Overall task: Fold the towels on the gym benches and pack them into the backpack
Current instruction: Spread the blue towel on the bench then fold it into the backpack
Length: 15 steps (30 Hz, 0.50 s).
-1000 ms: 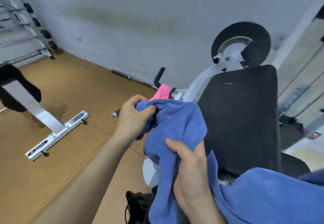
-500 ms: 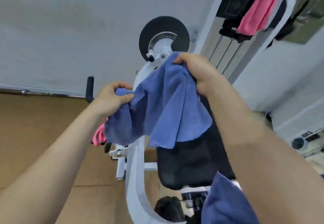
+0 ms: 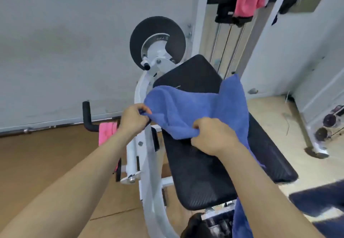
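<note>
Both hands (image 3: 173, 128) pinch the blue towel (image 3: 197, 111) above the bench (image 3: 214, 172).

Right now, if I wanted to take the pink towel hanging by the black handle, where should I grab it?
Probably pinch the pink towel at its top fold, coming from above on the floor side. It hangs straight down beside the black handle, so lifting should free it, and the white frame crowds its other side.

Two bare arms reach forward, hands near each other.
The left hand (image 3: 135, 118) pinches the blue towel (image 3: 195, 111) with curled fingers. The right hand (image 3: 214, 137), a bit lower, grips it in a fist.
</note>
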Available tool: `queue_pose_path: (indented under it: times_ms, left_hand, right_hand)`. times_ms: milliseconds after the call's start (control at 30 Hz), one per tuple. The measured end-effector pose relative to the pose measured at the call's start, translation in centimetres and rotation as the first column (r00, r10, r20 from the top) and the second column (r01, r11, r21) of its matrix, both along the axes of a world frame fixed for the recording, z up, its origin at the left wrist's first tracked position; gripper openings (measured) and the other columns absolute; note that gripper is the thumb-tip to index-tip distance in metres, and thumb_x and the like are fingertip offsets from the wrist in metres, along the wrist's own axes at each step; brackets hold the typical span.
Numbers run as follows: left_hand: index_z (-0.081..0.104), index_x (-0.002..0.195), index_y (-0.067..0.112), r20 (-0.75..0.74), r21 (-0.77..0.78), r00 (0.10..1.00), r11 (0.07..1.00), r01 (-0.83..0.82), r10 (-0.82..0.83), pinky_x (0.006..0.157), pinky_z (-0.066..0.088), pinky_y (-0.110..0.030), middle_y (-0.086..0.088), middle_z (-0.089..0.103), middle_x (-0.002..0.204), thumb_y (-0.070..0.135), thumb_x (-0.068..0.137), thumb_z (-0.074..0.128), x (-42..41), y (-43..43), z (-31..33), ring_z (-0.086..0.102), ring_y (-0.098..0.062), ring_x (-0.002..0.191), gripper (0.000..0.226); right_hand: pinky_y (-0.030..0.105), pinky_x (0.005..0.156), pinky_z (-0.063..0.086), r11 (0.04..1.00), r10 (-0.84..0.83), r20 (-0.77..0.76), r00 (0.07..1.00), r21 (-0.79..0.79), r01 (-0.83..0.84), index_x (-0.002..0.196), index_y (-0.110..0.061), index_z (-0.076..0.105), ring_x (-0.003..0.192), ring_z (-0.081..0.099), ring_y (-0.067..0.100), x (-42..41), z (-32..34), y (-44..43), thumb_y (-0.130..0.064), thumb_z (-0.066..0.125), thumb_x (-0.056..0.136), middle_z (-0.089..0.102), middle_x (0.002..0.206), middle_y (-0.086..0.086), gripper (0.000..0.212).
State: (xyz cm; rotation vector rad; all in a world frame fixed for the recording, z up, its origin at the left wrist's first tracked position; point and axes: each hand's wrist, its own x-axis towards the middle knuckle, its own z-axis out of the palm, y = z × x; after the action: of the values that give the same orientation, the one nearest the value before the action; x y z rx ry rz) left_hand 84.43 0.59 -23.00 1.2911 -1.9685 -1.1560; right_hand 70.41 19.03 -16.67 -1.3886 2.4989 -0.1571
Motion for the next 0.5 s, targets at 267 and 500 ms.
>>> queue_pose_path:
  times_ms: [267,500]
  left_hand:
    - [0.060,0.076,0.033,0.480,0.019,0.791,0.906,0.423,-0.380,0.074,0.056,-0.033,0.000,0.069,0.090,-0.003,0.061,0.040,-0.2,-0.1,-5.7,0.065,-0.022,0.083,0.043]
    - [0.065,0.113,0.038,0.310,0.617,0.336,0.457,0.640,-0.889,0.092,0.053,-0.030,0.008,0.070,0.105,0.010,0.091,0.046,1.4,-3.9,-4.2,0.067,-0.016,0.098,0.040]
  right_hand:
    - [0.038,0.087,0.049,0.970,-0.017,0.197,0.980,0.240,-0.031,0.119,-0.024,0.060,0.110,0.056,0.023,-2.5,-6.1,4.2,-0.054,0.050,0.091,0.061,0.120,-0.002,0.042]
    - [0.035,0.074,0.048,0.998,-0.051,-0.135,0.989,-0.031,0.047,0.132,-0.027,0.049,0.109,0.047,0.022,-3.2,-5.4,-1.8,-0.037,0.049,0.095,0.051,0.117,0.000,0.038]
